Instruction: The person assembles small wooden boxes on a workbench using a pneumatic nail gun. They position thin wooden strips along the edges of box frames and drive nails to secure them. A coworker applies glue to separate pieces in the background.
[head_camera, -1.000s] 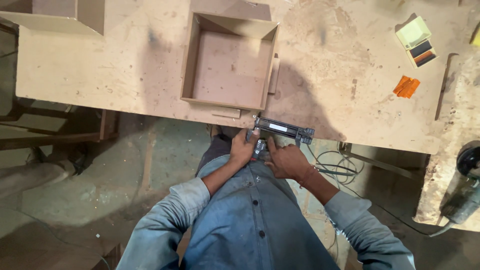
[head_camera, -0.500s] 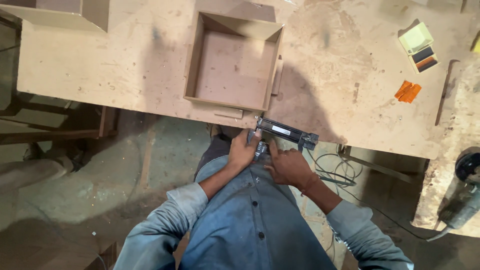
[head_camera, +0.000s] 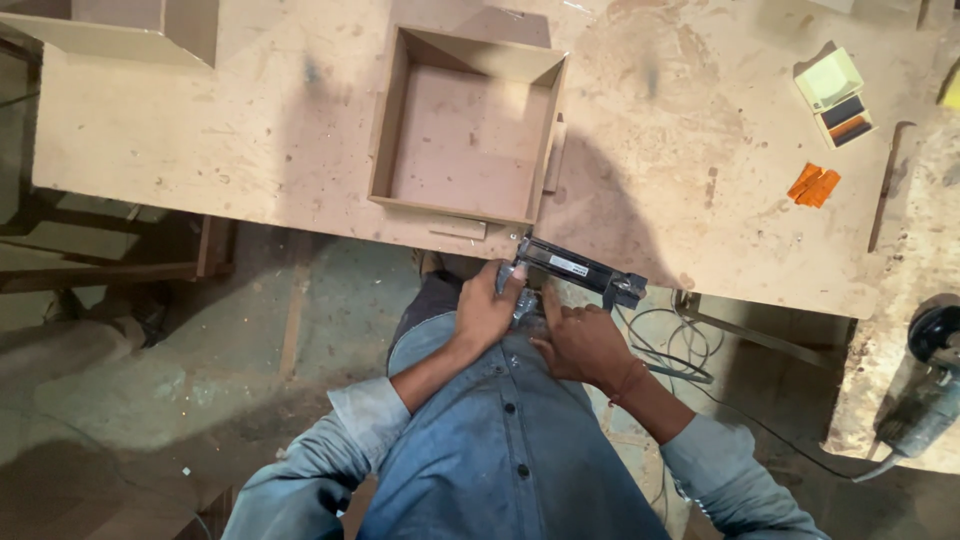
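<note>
At the far left of the bench, well away from both hands, the corner of another wooden box (head_camera: 150, 25) is cut off by the frame edge. Nearer the grip, just beyond and left of it, an open wooden box (head_camera: 465, 125) lies on the dusty workbench (head_camera: 200, 130), with a thin loose strip beside its right wall.

The left hand (head_camera: 487, 308) is curled around the near end of a black nail gun (head_camera: 578, 271), fingers pressed closed on its body. The gun sits at the bench's front edge, held against the person's middle. The right hand (head_camera: 582, 345) lies just beside and below the gun, fingers partly spread; whether it grasps the tool or only steadies it I cannot tell.

In my judgement, the muzzle end sits close to the left fingers, so a stray shot could hit them; the cable (head_camera: 670, 350) hanging right of the hands could snag too.

Further right lie orange scraps (head_camera: 814, 185), a small pale box (head_camera: 833, 93) and a grinder (head_camera: 930, 390), partly cut off. The gun's trigger and underside are hidden by the hands.
</note>
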